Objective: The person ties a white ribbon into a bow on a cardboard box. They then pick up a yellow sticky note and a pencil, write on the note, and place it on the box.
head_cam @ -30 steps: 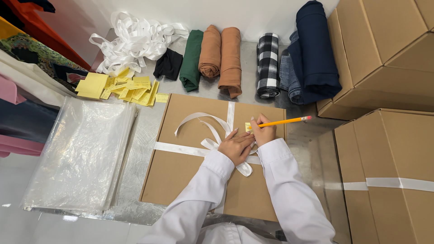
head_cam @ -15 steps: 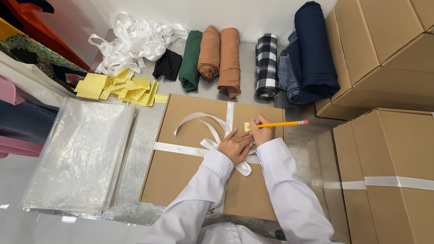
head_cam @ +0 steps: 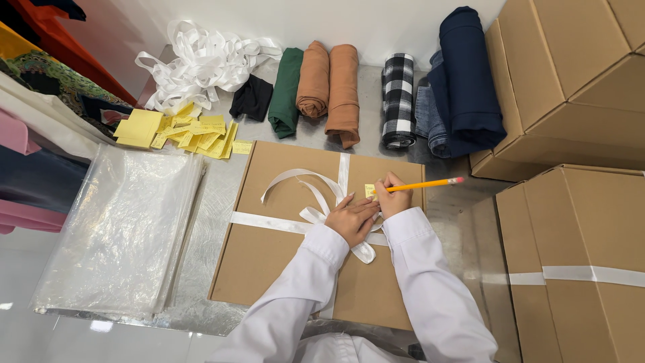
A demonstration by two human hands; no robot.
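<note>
Directly below my view, a flat brown cardboard box (head_cam: 269,255) lies on the metal table (head_cam: 215,202), tied crosswise with white ribbon (head_cam: 269,223) that ends in a loose bow near the centre. My left hand (head_cam: 353,220) rests flat on the lid beside the bow, fingers together, gripping nothing. My right hand (head_cam: 393,198), touching the left, is closed around an orange pencil (head_cam: 423,184) whose pink eraser end points to three o'clock. The tip meets a small yellow label (head_cam: 369,190) lying on the lid just beside the upright ribbon band.

At nine o'clock from the box lies a stack of clear plastic bags (head_cam: 114,235). At eleven o'clock, a scatter of yellow paper labels (head_cam: 181,131), square and strip-shaped, with a tangled heap of white ribbon (head_cam: 201,60) beyond it. At twelve o'clock, rolled fabrics stand in a row along the wall: black (head_cam: 252,99), dark green (head_cam: 287,91), two tan rolls (head_cam: 329,84), a black-and-white check (head_cam: 398,101), then denim and a large navy roll (head_cam: 467,81) at one o'clock. Plain brown cartons (head_cam: 571,74) fill the edge at two o'clock; another carton (head_cam: 578,269), banded with white tape, sits at three o'clock. Folded coloured cloth (head_cam: 27,121) is piled at ten o'clock.
</note>
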